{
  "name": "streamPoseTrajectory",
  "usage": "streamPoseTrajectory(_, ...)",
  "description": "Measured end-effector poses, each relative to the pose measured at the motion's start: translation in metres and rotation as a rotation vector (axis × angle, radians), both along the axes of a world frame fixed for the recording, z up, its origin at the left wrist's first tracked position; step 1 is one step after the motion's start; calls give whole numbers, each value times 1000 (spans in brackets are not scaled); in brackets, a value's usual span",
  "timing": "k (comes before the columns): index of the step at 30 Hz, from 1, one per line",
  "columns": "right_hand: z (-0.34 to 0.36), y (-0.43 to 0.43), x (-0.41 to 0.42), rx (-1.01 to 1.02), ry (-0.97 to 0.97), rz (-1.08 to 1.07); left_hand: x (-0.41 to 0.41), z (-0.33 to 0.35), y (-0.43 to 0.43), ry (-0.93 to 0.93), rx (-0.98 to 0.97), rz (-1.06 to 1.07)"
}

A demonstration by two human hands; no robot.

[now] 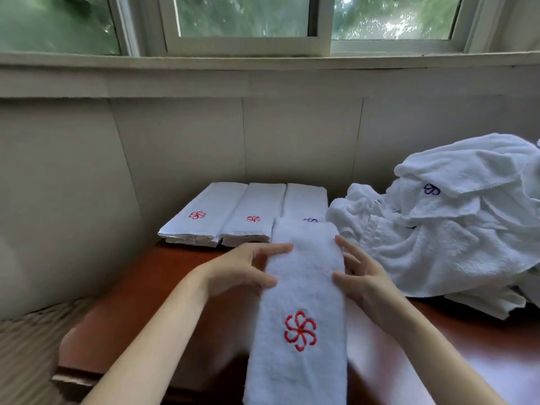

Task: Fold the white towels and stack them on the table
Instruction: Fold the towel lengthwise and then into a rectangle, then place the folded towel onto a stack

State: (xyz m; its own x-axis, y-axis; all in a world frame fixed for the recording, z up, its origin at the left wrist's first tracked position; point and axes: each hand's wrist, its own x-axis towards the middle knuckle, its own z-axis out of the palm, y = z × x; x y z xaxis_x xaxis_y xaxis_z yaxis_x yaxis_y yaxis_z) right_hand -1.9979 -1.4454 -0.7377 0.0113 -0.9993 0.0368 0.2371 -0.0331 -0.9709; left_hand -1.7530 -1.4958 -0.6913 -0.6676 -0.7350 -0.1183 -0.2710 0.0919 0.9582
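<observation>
Beneath a window (242, 19) and a pale panelled wall stands a reddish-brown desk (146, 302).

Head view: a long, narrow folded towel (301, 287) runs down the middle of the desk toward the person, with its red flower mark (300, 330) facing up. The left hand (248, 267) grips the towel's left edge and the right hand (359, 276) its right edge. Thumbs lie on top and fingers curl round the sides, likely to keep the layers squared for the next fold or a lift. Just behind the towel's far end, three folded piles (257, 211) sit side by side against the wall, probably to keep finished work out of the way. Right of the towel lies a heap (438, 229) of unfolded towels, near the right hand.
</observation>
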Motion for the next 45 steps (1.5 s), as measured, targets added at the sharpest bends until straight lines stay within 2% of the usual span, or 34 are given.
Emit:
streamPoseTrajectory(6,98,-97,67,-235,87,53,68,96,-70,30,-195,125)
streamPoseTrajectory(9,134,-176,106,-286,137,37,99,127,-129,86,-271,282)
streamPoseTrajectory(11,145,-239,128,-270,140,-13,110,130,-177,147,-313,467)
streamPoseTrajectory(13,133,-306,147,-221,142,-38,120,108,-230,159,-278,643)
streamPoseTrajectory(14,116,-333,154,-170,181,-44,124,87,-251,108,-216,688)
streamPoseTrajectory(17,35,-383,171,135,353,-4,136,0,-290,-238,-2,604)
streamPoseTrajectory(18,10,-395,174,224,371,-2,138,-23,-296,-297,24,579)
streamPoseTrajectory(20,-20,-416,177,257,363,-72,145,-50,-306,-293,-15,615)
streamPoseTrajectory(25,-26,-444,181,162,436,-173,157,-56,-312,-165,64,536)
streamPoseTrajectory(28,-25,-449,183,125,552,-216,153,-58,-306,-182,50,499)
streamPoseTrajectory(32,-36,-451,190,-40,504,-288,148,-62,-304,-124,15,588)
streamPoseTrajectory(35,-39,-451,194,-66,653,-257,146,-62,-301,-99,10,679)
streamPoseTrajectory(39,-29,-454,193,-9,817,-154,147,-70,-299,-134,-43,678)
streamPoseTrajectory(40,-29,-453,193,-23,825,-129,149,-72,-298,-135,-53,676)
streamPoseTrajectory(43,-33,-450,195,-160,673,-136,151,-76,-295,-91,-89,683)
streamPoseTrajectory(45,-37,-454,198,-211,751,-181,148,-79,-294,-76,-151,728)
